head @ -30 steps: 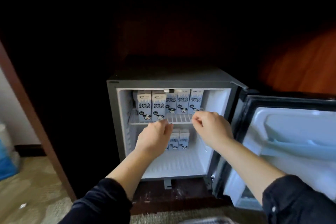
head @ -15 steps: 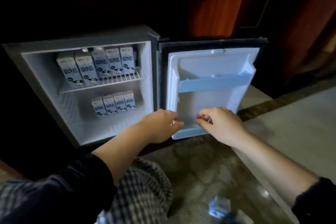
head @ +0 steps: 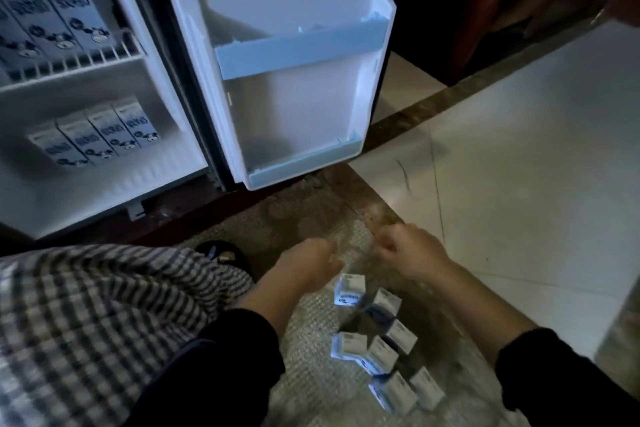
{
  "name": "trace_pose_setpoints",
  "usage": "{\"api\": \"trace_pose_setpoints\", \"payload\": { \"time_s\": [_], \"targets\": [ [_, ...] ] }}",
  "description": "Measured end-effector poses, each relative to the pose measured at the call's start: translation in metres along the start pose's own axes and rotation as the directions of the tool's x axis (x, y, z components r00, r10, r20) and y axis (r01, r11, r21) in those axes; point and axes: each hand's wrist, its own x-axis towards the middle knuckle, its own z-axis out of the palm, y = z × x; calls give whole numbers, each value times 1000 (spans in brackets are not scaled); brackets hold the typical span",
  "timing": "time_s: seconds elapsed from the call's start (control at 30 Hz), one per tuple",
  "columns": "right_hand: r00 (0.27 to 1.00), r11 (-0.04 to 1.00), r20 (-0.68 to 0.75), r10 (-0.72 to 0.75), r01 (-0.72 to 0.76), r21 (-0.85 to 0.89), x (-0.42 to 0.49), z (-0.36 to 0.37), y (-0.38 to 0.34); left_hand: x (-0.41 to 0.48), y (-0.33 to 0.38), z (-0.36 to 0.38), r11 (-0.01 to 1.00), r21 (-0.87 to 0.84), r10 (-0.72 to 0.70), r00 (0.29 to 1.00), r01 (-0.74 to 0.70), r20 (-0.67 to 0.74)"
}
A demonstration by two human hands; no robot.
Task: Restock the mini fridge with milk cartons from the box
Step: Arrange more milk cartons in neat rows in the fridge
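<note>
Cartons [head: 350,343] lie loose on carpet [head: 311,367] below our hands, more inside fridge [head: 104,191] on shelf & floor, door [head: 294,114] wide open. R hand [head: 410,253] loosely curled, empty; L hand [head: 310,267] too blurred, can't tell.

White mini fridge [head: 121,191], door [head: 294,80] swung wide, white-and-blue milk cartons [head: 62,10] upright on its wire shelf [head: 86,62], lower row [head: 104,132] on its floor, loose cartons [head: 381,354] clustered on carpet [head: 311,340].

Glossy floor tiles [head: 519,156], checked cloth [head: 86,315]
</note>
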Motion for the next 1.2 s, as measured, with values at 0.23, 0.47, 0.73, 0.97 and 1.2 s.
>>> {"api": "trace_pose_setpoints", "payload": {
  "time_s": [0.23,0.47,0.73,0.97,1.2],
  "targets": [
    [976,990,176,132,-120,-73,2,75,46,33,-2,75,999,27,-36,994,33,104],
    [917,947,238,320,-318,-49,1,148,63,55,-3,121,986,-72,-145,988,149,54],
    [964,969,157,217,-232,84,-4,184,73,81,-4,142,993,39,-119,990,116,80],
    [957,942,198,213,-255,219,7,190,89,84,-2,133,980,195,-36,999,35,1],
    [964,902,69,258,-266,341,1,160,91,71,9,113,990,134,-50,998,45,33]
  ]
}}
